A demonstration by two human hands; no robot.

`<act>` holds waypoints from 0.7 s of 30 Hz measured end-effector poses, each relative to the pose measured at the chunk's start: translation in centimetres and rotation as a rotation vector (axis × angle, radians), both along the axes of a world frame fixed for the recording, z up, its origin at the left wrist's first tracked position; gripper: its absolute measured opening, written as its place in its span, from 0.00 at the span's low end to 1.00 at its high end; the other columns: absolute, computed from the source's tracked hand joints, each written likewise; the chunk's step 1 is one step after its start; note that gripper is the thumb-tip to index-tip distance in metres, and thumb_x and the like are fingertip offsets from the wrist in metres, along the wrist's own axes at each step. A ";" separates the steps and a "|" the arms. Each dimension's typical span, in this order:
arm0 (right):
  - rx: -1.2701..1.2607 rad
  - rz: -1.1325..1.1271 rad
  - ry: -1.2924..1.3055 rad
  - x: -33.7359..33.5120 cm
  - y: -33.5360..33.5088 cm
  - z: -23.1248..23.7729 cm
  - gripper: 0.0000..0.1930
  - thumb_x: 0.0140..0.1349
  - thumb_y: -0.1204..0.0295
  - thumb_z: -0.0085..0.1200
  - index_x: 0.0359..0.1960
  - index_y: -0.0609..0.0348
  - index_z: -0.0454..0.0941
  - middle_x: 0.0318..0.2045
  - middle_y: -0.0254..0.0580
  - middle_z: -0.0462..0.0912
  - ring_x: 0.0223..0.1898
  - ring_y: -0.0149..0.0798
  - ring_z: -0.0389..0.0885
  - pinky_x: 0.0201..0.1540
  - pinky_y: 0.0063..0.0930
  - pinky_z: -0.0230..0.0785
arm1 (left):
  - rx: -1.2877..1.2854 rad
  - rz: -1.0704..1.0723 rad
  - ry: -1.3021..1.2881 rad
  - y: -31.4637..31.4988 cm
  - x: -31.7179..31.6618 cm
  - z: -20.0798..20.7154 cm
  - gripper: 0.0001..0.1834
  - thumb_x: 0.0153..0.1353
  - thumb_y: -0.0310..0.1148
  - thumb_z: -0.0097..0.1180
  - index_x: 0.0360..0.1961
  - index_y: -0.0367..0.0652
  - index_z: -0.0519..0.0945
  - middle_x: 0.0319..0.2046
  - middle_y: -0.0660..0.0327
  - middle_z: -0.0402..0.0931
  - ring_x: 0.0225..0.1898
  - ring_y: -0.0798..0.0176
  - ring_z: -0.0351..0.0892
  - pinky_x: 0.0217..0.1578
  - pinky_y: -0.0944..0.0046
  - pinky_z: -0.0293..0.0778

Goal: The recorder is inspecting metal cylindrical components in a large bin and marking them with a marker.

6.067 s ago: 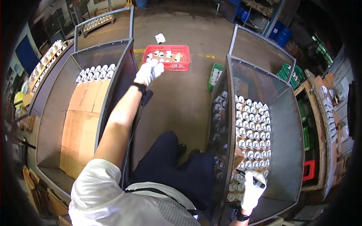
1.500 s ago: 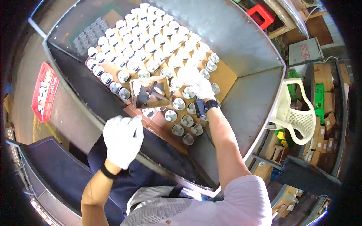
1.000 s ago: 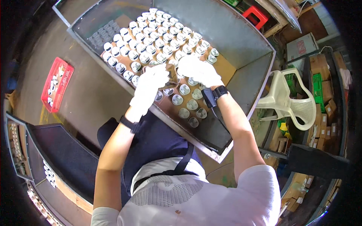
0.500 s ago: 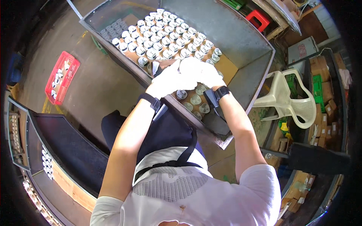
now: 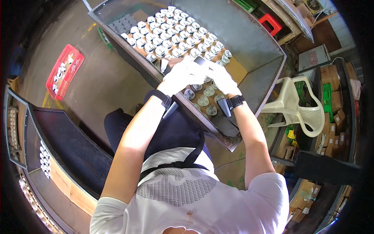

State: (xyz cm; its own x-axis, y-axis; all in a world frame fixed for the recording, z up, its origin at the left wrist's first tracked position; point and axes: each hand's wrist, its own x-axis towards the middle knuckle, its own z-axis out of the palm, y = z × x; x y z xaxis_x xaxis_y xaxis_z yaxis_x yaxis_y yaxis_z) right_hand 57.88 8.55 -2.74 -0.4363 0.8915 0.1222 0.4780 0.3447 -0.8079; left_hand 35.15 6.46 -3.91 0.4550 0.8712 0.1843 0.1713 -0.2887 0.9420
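The cup (image 5: 200, 61) now shows its dark top, hidden before, so work is on this one. Left hand (image 5: 182, 76) and right hand (image 5: 224, 79) seem curled round it, over the box (image 5: 243, 37), by its near edge.

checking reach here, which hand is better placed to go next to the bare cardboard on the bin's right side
Right, probably: the right hand is nearer the bare cardboard; the left hand is farther left.
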 end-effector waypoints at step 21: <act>0.048 0.058 0.072 0.2 -0.9 -0.3 0.17 0.72 0.65 0.51 0.52 0.64 0.82 0.46 0.40 0.85 0.49 0.34 0.80 0.56 0.32 0.71 | 1.189 0.300 0.479 0.0 0.8 2.7 0.16 0.57 0.41 0.62 0.43 0.43 0.81 0.42 0.55 0.77 0.46 0.53 0.76 0.56 0.49 0.70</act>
State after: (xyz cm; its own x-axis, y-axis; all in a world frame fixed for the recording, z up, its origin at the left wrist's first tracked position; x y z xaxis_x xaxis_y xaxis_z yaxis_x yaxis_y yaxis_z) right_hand 58.04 7.64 -3.04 -0.4754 0.8575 0.1967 0.3975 0.4088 -0.8215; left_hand 35.93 6.49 -1.23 0.5074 0.3677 0.7793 0.6171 -0.7863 -0.0309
